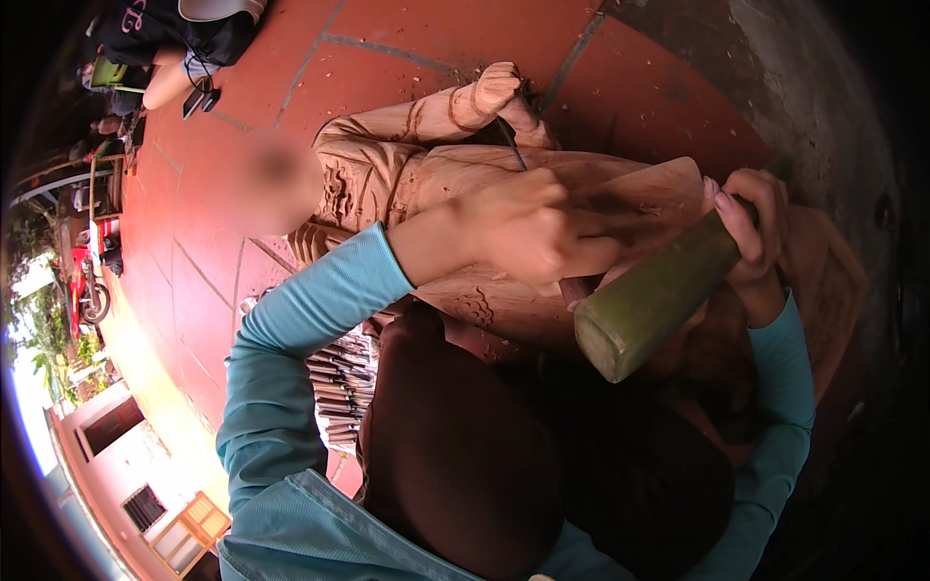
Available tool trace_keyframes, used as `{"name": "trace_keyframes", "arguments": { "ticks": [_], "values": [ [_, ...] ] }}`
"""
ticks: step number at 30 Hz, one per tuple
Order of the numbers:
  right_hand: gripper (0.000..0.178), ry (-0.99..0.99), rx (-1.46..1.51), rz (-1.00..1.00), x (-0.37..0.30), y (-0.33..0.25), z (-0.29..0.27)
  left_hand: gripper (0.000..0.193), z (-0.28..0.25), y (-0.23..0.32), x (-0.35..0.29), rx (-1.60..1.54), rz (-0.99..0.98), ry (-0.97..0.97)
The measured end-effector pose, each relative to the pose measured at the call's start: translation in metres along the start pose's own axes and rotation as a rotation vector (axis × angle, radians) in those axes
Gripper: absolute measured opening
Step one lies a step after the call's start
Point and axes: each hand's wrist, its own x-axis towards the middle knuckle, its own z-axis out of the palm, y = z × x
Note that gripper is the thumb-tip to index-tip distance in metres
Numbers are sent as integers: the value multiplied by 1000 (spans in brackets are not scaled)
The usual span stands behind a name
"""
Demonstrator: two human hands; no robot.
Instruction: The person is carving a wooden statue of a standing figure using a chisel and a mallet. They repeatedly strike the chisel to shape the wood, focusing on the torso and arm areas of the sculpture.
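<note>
A carved wooden statue (436,165) lies on its side across the middle, with a robe, ornamented chest and a raised fist. My left hand (528,232) is closed around a chisel (578,290). Its thin dark blade comes out on the far side of the hand, by the statue's sleeve; the handle's end shows below the fingers. In my right hand (760,228) is a thick greenish mallet (649,290), gripped at its narrower far end. The mallet's broad end is close to the chisel handle; whether they touch, I cannot tell.
Many chisels (339,387) lie in a row left of my knee (455,436). Wood chips are scattered over the red tiled floor (387,39). A seated person (174,58) is at the upper left, and a red motorbike (82,290) stands far left. A concrete surface (814,77) is at upper right.
</note>
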Motion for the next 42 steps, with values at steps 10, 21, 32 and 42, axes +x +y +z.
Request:
{"name": "trace_keyframes", "arguments": {
  "ticks": [10,21,32,42],
  "values": [
    [55,-9,-185,-112,1,-3,-6,16,-11,-14,-3,-136,56,-48],
    [56,-4,-136,-56,1,-1,-2,19,-4,6,-5,-23,-205,-59],
    [26,-143,5,592,0,0,-10,19,12,-10,52,24,-113,169],
    [10,185,108,655,-10,22,3,34,27,-50,85,317,-630,416]
  ]
}}
